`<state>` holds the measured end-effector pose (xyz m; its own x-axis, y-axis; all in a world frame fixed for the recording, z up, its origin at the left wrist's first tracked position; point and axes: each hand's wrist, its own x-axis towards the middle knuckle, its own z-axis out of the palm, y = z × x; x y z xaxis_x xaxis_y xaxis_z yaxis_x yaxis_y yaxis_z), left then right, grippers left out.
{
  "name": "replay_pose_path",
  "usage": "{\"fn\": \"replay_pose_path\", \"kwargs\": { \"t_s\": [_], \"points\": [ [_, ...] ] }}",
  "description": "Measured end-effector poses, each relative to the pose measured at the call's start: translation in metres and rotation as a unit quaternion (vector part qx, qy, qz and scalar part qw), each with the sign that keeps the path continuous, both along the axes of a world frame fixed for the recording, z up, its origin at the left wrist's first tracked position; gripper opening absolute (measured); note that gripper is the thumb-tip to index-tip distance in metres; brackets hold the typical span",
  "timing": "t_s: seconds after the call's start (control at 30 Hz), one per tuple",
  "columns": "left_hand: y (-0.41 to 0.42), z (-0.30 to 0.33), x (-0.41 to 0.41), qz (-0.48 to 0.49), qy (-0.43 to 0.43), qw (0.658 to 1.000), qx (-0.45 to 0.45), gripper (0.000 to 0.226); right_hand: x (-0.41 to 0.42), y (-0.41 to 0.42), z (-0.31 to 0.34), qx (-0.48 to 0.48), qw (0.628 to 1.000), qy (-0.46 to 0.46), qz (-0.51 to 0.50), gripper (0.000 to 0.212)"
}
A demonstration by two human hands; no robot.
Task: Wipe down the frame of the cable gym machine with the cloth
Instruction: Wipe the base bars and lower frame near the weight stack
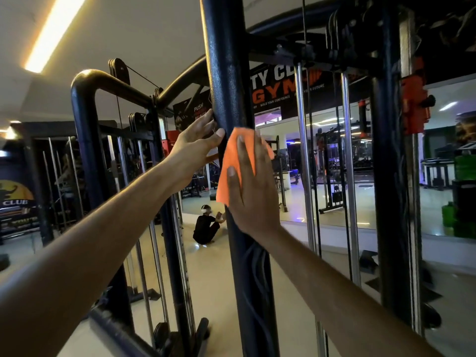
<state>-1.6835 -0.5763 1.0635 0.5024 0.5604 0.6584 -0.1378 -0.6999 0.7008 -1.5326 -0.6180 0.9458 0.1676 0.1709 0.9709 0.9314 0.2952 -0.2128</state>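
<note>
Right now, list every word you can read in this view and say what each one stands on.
"TY CL" / "GYM", cut off by the post: black banner.
"BUILD YOUR CONFIDENCE", "FUTURE": the same banner's small line; the rest is blurred.
"PUSH": dark poster; lines below unreadable.
"CLUB": left wall sign.

Ceiling light strip [52,34] glowing, upper left. Black wall banner [280,85] reading "GYM" behind the uprights. A person in black [204,226] crouches on the pale floor [296,274]. Green stacked boxes [463,176], possibly plyo boxes, far right. Another rack [332,163] mid-room.
</note>
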Motion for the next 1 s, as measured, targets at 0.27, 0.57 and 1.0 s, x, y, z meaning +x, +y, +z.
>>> {"fn": "replay_pose_path", "kwargs": {
  "t_s": [0.27,0.57,1.0],
  "points": [
    [0.004,-0.01,-0.001,-0.011,0.011,1.0,-0.007,0.065,0.001,-0.007,-0.022,-0.037,0.999,0.014,0.032,0.065],
    [0.002,-0.022,0.001,-0.013,-0.008,1.0,-0.018,0.065,-0.001,-0.007,-0.062,-0.042,0.999,0.009,0.019,0.062],
    [-0.008,-0.048,0.002,0.001,-0.009,0.999,-0.03,0.066,0.003,-0.009,-0.051,-0.038,0.998,0.009,0.046,0.063]
  ]
}}
